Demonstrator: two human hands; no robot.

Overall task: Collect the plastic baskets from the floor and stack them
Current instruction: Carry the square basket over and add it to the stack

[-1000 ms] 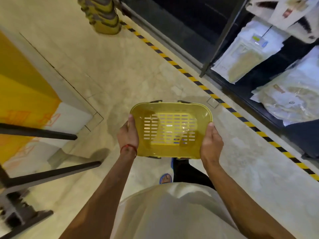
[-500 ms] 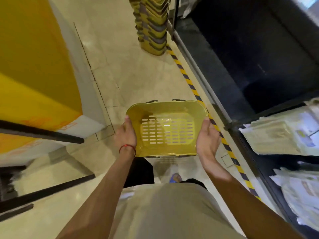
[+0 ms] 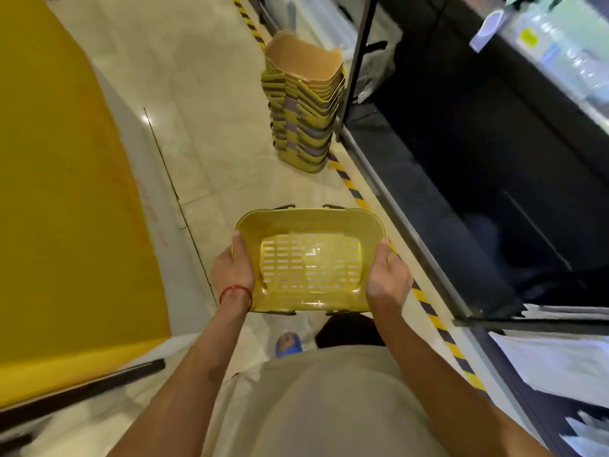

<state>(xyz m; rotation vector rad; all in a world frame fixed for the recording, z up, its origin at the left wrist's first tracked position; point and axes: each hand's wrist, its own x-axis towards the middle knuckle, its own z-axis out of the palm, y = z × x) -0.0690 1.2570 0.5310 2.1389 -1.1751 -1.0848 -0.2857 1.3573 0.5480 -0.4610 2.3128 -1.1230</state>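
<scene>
The pale floor (image 3: 204,94) is an open path up to the stack of baskets (image 3: 303,127), with a big yellow wall (image 3: 66,192) far to the left of the stack, a black shelf (image 3: 461,159) close on its right, and a striped line (image 3: 349,184) running past the stack along the shelf's bottom edge. Nearer than the stack, one yellow basket (image 3: 309,265) is up in the air, open side up. The left hand (image 3: 230,275) grips its left edge and the right hand (image 3: 389,282) grips its right edge, thumbs on the rim, so the basket sits between them.
</scene>
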